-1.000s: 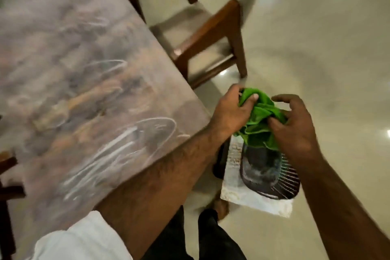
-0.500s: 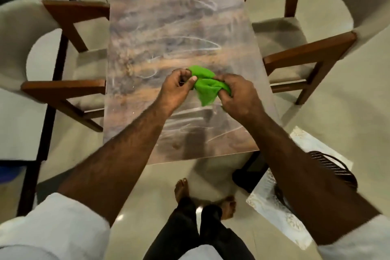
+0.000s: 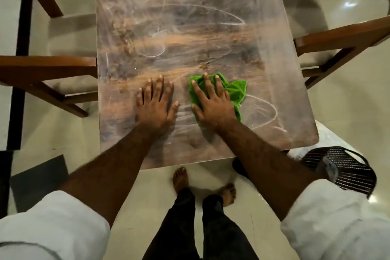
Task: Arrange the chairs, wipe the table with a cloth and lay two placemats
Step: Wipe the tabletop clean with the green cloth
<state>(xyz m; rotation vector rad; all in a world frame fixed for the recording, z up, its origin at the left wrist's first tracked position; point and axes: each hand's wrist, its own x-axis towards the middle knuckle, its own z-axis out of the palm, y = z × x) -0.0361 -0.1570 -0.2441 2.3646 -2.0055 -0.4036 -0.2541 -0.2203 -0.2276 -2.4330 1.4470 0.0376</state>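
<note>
Green cloth (image 3: 237,91), lower-centre tabletop (image 3: 190,17): pressed flat under right hand (image 3: 213,103), fingers spread, ungripped; left hand (image 3: 155,103) flat, empty, beside it; likely risk: bunched cloth slipping free mid-wipe.

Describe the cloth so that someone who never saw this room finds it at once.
Start at the brown table between two wooden chairs. Near its closer end two hands lie flat; the cloth is under the right hand, the left hand on bare tabletop. It is the only bright green thing.
</note>
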